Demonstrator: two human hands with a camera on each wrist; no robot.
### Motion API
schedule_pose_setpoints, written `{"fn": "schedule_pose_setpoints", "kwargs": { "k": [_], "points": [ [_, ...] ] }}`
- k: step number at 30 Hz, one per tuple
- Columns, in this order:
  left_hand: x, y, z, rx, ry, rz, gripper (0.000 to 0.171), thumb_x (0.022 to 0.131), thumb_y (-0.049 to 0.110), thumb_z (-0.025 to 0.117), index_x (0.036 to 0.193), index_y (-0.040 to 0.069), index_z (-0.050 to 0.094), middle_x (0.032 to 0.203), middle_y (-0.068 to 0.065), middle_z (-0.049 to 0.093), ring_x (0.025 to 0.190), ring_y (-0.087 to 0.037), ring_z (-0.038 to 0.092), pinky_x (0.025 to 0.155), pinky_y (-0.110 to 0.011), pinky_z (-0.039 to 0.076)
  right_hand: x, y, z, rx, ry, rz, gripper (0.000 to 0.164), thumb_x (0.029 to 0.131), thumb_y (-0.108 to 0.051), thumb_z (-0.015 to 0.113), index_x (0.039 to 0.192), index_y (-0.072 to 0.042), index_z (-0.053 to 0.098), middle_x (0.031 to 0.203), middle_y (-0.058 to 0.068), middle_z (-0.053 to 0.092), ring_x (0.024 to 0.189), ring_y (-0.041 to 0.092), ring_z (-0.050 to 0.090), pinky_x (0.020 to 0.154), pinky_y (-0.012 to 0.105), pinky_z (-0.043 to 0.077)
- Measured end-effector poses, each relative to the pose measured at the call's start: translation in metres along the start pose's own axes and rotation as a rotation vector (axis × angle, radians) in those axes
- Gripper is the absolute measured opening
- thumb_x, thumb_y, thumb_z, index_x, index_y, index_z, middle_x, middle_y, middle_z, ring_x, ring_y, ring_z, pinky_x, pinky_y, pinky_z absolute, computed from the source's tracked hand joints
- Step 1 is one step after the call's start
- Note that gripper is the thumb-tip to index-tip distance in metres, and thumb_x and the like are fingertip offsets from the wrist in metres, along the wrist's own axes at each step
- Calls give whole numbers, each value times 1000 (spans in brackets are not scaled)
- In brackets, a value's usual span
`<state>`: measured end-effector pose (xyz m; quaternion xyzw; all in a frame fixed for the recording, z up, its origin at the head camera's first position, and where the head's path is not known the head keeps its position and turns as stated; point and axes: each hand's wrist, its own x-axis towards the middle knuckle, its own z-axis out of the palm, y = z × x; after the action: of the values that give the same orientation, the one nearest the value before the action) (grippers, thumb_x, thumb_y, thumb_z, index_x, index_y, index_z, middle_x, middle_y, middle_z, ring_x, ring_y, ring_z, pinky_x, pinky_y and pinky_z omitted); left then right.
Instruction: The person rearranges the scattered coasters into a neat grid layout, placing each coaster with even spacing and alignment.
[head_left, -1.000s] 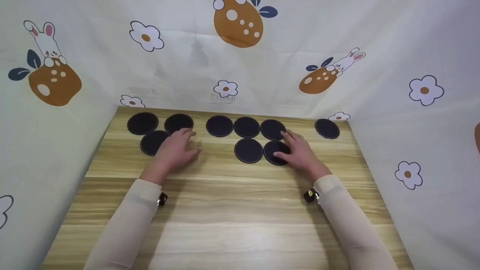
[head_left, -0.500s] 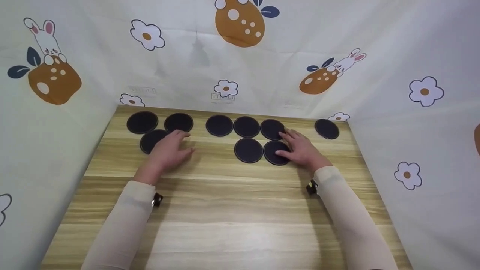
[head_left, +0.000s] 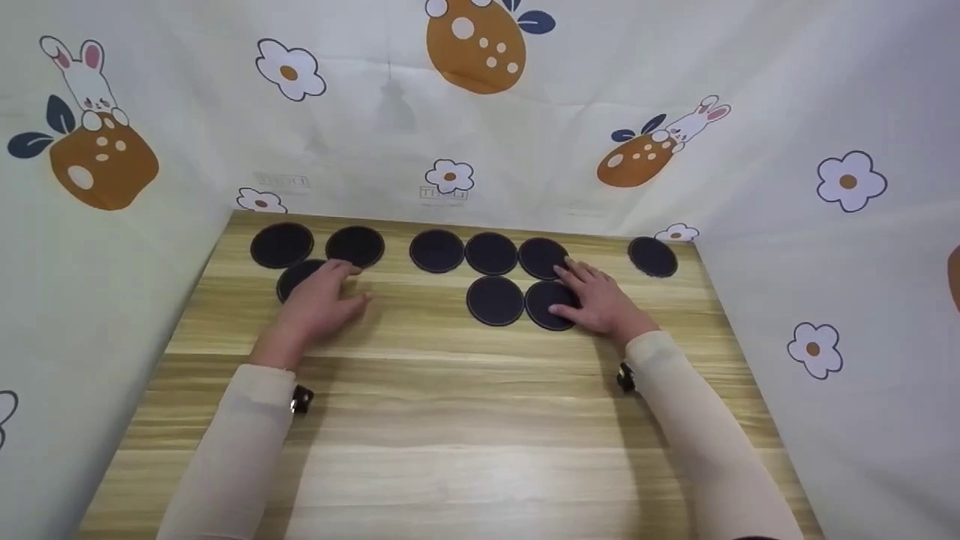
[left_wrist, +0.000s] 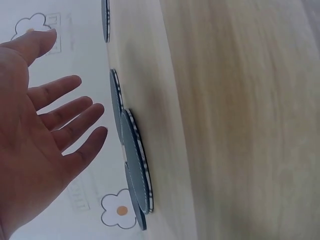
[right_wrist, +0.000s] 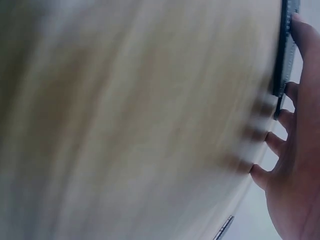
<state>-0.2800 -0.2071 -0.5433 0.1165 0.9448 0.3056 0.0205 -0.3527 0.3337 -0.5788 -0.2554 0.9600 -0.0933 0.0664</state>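
Nine flat, round, black discs with stitched rims, leather-like in look, lay on a pale wood-grain table (head_left: 450,420); I entered them from my remote post.

Left lot, three: a back-left disc (head_left: 281,245), a back-right disc (head_left: 355,246) and a front disc (head_left: 295,280), partly hidden by the hand.

Middle lot, five: a row of three (head_left: 491,253), with a front-left disc (head_left: 495,301) and a front-right disc (head_left: 544,292) before it, neighbours touching or nearly so.

Single: a lone disc (head_left: 652,256), well apart at the far right.

Left hand (head_left: 321,304): bare, fingers loosely spread, grasping nothing, raised above the table. Within the last second I saw it withdraw leftward and slightly back, uncovering the back-right disc.

Right hand (head_left: 602,304): relaxed, not grasping; thumb over the front-right disc, fingertips over the row's right end. I noted little change there; firm pressure, I could not tell.

Finding: no disc had visibly shifted. I judged the layout unaltered, the left hand unburdened, and the left lot separate from the middle one.
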Motion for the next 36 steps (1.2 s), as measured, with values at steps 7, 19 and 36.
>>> {"fn": "schedule_pose_setpoints", "kwargs": {
  "k": [7, 19, 36],
  "points": [
    [-3, -11, -12, -18, 3, -21, 60, 108, 34, 68, 153, -4, 58, 163, -30, 48, 153, -50, 44, 127, -64, 33, 0, -1, 0, -15, 8, 11, 95, 104, -74, 57, 176, -17, 32, 183, 16, 21, 165, 48, 24, 129, 71, 23],
    [-7, -36, -30, 47, 60, -125, 69, 108, 38, 71, 152, -12, 54, 157, -38, 47, 148, -58, 43, 123, -71, 33, 0, -1, -1, 12, -1, 18, 94, 104, -72, 59, 176, -18, 32, 184, 14, 20, 165, 48, 22, 128, 73, 22],
    [-4, -45, -28, 195, 26, -300, 106, 99, 65, 72, 157, -18, 41, 155, -51, 37, 135, -72, 44, 109, -81, 41, 0, -2, 1, 35, 16, 8, 93, 103, -71, 61, 175, -18, 35, 183, 15, 23, 164, 50, 24, 128, 73, 23]
  ]
}}
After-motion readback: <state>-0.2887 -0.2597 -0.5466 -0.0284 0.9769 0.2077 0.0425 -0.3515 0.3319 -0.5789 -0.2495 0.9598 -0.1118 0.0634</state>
